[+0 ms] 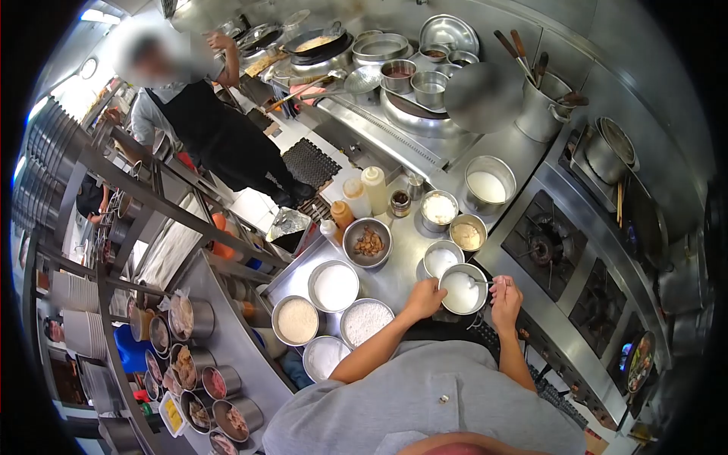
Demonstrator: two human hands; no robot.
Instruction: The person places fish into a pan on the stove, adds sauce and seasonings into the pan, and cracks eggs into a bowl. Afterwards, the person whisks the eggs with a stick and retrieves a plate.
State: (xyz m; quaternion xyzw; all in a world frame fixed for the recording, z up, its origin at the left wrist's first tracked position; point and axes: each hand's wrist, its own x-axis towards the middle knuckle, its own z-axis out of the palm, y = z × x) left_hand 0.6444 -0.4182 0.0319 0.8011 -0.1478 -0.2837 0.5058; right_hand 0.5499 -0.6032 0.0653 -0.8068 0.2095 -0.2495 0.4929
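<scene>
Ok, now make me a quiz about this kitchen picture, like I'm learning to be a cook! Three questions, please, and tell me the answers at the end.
1. Pick one: the right hand is holding a) a bottle, b) a spoon, c) a lid.
2. True or false: the left hand is touching the orange bottle.
3. Fill in the colour: the chunks in the metal bowl right beside the orange bottle are ____.

Key:
1. b
2. False; it is touching the rim of the pot of white stuff.
3. brown
</scene>
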